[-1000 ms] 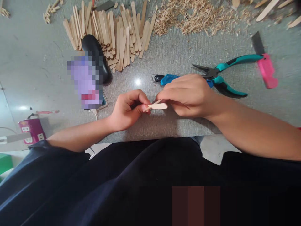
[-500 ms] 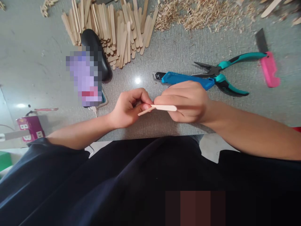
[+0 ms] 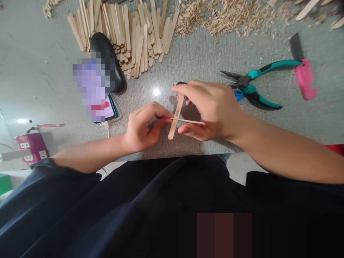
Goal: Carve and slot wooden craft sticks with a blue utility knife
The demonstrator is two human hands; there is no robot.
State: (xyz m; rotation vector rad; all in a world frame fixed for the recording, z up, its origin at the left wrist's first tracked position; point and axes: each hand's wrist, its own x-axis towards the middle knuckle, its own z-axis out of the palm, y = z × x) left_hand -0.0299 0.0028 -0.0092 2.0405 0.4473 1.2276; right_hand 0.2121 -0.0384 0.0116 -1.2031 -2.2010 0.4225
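Hands (image 3: 143, 127) (image 3: 217, 107) flank crossed wooden sticks (image 3: 173, 129), the left pinching, the right perhaps touching

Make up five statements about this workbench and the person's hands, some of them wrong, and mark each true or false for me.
1. Two crossed craft sticks are at the fingertips of the left hand. True.
2. The right hand is clenched in a fist. False: the right hand's thumb and forefinger are spread apart.
3. The needle-nose pliers lie with their handles spread. True.
4. The pink-handled knife has its blade hidden. False: the pink-handled knife's blade is exposed.
5. Wood shavings lie to the right of the craft-stick pile. True.
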